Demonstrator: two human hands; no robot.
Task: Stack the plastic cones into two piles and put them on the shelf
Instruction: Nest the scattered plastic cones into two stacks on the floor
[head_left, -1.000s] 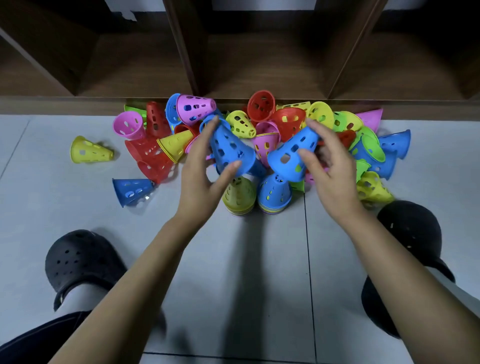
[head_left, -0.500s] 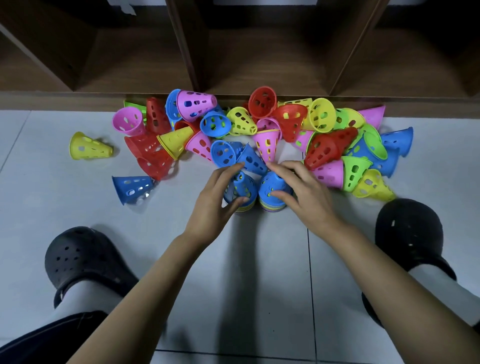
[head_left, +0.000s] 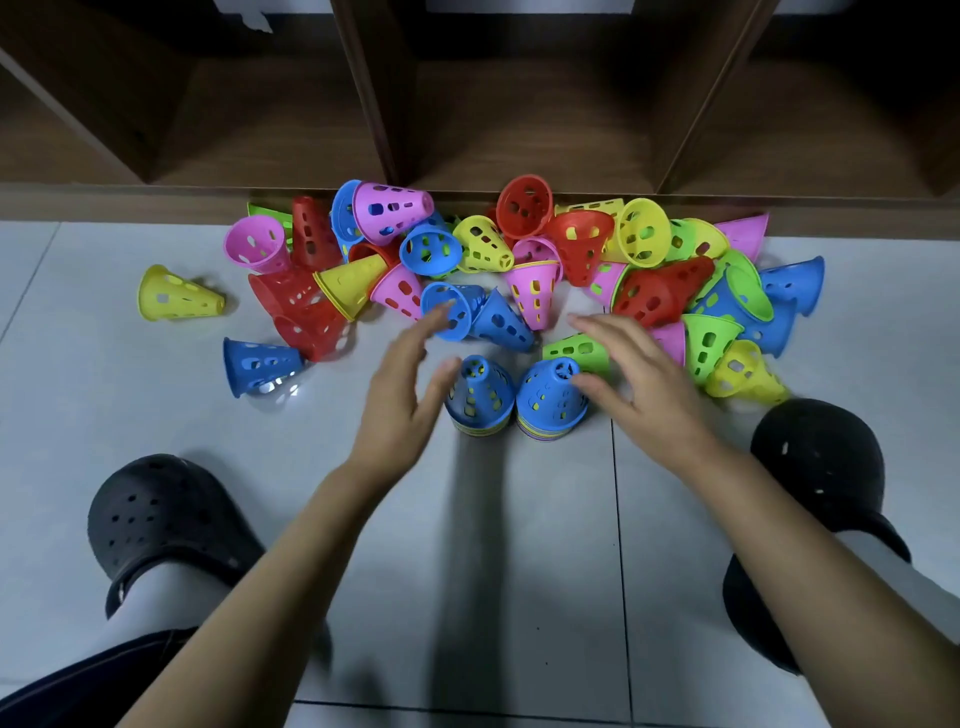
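Two upright stacks of perforated plastic cones stand side by side on the floor, each topped by a blue cone: the left stack (head_left: 479, 397) and the right stack (head_left: 551, 400). Behind them lies a heap of several loose cones (head_left: 524, 260) in pink, red, yellow, green and blue. My left hand (head_left: 402, 395) hovers just left of the left stack with fingers straight, holding nothing. My right hand (head_left: 634, 387) hovers just right of the right stack, fingers spread, empty. The dark wooden shelf (head_left: 519, 130) runs along the far side.
A lone yellow cone (head_left: 176, 296) and a blue cone (head_left: 257, 364) lie apart on the left of the grey tiled floor. My black clogs stand at left (head_left: 166, 514) and right (head_left: 815, 467). The shelf has open compartments split by dividers.
Each hand held a blue cone a second ago; both cones now sit on top of the two stacks. The hands have let go and lifted away, fingers open.
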